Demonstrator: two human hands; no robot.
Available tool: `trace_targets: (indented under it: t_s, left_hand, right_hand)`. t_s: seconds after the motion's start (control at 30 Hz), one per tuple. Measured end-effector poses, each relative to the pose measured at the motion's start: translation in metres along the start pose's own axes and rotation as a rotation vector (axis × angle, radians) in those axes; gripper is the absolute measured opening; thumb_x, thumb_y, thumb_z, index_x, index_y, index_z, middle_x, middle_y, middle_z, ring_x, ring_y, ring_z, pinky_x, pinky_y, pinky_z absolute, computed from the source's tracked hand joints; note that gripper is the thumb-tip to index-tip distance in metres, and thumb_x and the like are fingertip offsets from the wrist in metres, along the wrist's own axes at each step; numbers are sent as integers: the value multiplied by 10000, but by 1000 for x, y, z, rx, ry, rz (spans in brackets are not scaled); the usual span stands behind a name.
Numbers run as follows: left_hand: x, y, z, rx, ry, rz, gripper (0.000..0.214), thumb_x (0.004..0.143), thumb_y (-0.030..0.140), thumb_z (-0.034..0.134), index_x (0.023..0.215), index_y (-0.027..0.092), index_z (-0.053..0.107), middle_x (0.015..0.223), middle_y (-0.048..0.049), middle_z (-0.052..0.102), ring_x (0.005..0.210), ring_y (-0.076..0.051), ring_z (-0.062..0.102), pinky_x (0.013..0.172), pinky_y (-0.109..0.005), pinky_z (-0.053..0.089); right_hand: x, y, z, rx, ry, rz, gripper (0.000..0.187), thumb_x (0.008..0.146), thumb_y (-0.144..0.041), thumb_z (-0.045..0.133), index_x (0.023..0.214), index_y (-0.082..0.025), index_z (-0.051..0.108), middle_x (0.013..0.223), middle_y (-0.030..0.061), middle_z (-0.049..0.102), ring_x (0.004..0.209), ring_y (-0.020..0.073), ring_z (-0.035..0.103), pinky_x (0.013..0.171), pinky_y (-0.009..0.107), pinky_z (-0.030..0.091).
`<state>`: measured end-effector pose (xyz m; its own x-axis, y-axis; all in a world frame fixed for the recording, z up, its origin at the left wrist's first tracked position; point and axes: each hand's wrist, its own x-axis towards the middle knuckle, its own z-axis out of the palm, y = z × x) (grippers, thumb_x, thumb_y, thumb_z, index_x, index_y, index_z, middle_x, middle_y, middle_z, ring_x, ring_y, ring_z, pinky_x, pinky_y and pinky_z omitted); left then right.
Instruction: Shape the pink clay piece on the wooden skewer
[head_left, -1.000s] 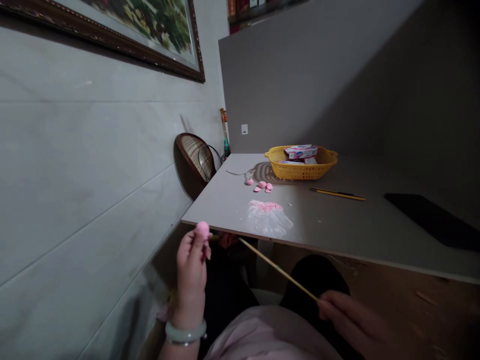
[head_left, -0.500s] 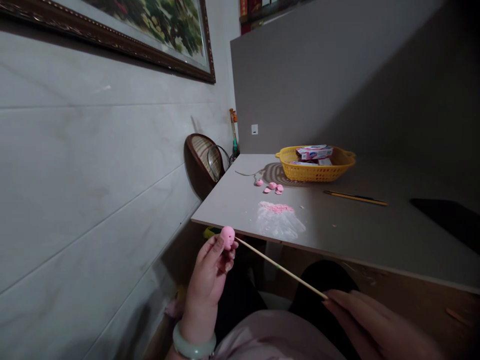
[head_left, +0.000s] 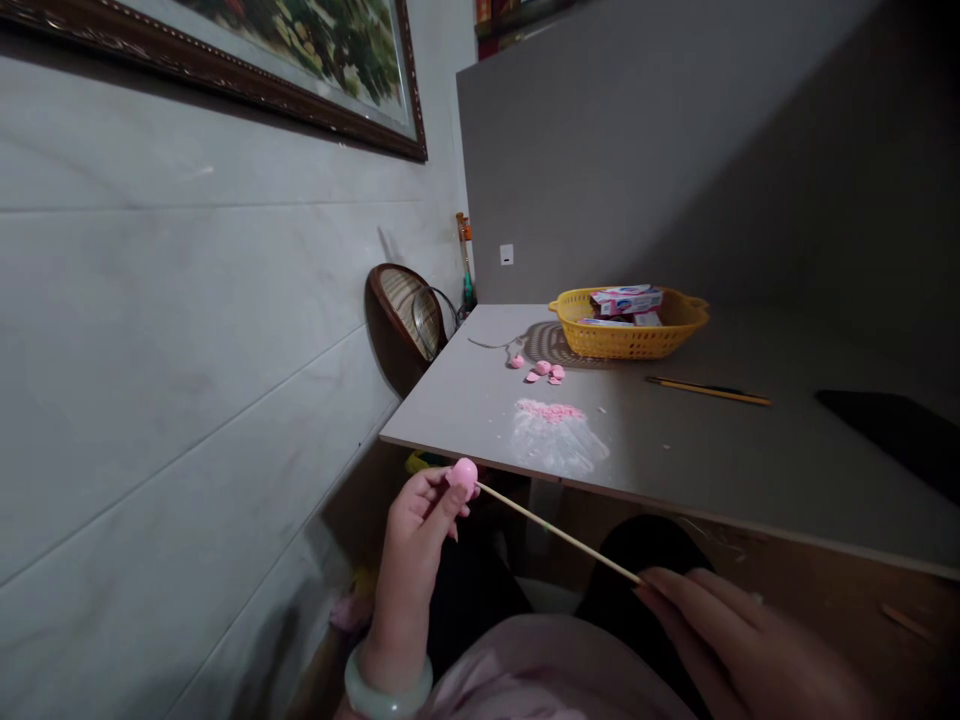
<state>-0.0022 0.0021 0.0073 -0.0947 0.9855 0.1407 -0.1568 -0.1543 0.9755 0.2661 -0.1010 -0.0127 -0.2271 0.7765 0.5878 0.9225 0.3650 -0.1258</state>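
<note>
Stick (head_left: 559, 534) gripped in the right hand (head_left: 716, 620) reaches to the pink ball (head_left: 465, 472) pinched in the left hand (head_left: 421, 518).

The room is rather dim. Light seems to come from the right, as the basket (head_left: 634, 343) throws a patterned shadow leftward on the table (head_left: 450, 400). A diagonal shadow darkens the panel (head_left: 600, 180). The wall (head_left: 187, 350) shows slight glare. The right hand (head_left: 727, 620) looks soft; the edges appear stretched.

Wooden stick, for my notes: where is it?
Head view, lower middle: the stick slants between the right hand and the pink ball in the left hand.
</note>
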Motion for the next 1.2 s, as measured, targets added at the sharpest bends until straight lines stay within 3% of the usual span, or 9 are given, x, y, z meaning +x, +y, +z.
trace_targets:
  t_s: [0.33,0.43,0.5,0.57,0.8,0.87,1.03,1.1,1.2]
  left_hand:
    - [1,-8,-7,191,-62,46,267,805,412,798,869,160,739,760,-48,748,639,-134,616,573,-216,462]
    - [4,-8,-8,180,-79,57,267,765,402,821,846,161,742,731,-37,739,617,-134,603,600,-233,476]
    - [6,-7,-9,184,-82,48,278,747,404,827,854,160,750,725,-37,740,601,-133,593,577,-231,461]
    - [9,-8,-10,210,-76,47,284,744,404,826,866,157,757,731,-41,743,610,-136,595,569,-227,451]
    - [14,-20,-16,202,-3,-5,305,767,433,804,877,156,743,763,-56,754,604,-132,586,491,-204,388]
    - [14,-18,-17,202,-17,0,289,769,425,805,863,159,740,753,-51,752,603,-131,590,511,-208,411]
    - [11,-8,-18,256,-142,76,227,751,367,826,848,171,762,782,-45,758,679,-153,639,641,-244,494]
    - [12,-9,-18,274,-173,58,233,742,367,831,846,168,768,784,-49,763,668,-154,636,653,-255,505]
    - [15,-17,-15,238,-128,25,284,731,392,834,882,163,760,775,-47,760,645,-150,627,626,-254,499]
  right_hand:
    - [-3,2,10,196,-66,183,425,1060,-432,382,820,-274,695,716,5,713,593,162,686,545,262,453]
    - [4,8,24,629,-418,480,487,982,-596,440,708,-243,635,588,-5,605,539,142,576,508,241,387]
    - [11,9,35,1046,-768,665,575,841,-771,472,710,-228,612,447,-77,381,392,101,328,402,236,236]
    - [16,5,45,1112,-838,701,634,805,-825,424,694,-224,594,431,-97,313,372,94,245,377,242,204]
    - [5,-6,40,599,-152,517,297,939,-500,526,902,-255,689,880,55,686,807,213,631,717,302,464]
    - [3,-2,42,688,-221,565,337,944,-531,513,851,-249,671,845,50,660,793,201,611,698,286,455]
    - [5,5,63,1147,-816,685,561,794,-751,462,637,-226,582,446,-72,354,372,108,302,377,246,284]
    - [4,3,67,1154,-843,690,580,796,-759,409,628,-230,575,422,-78,331,350,108,272,361,250,270]
    - [0,0,61,1008,-632,710,438,870,-615,488,815,-215,657,654,11,601,575,156,525,557,263,407]
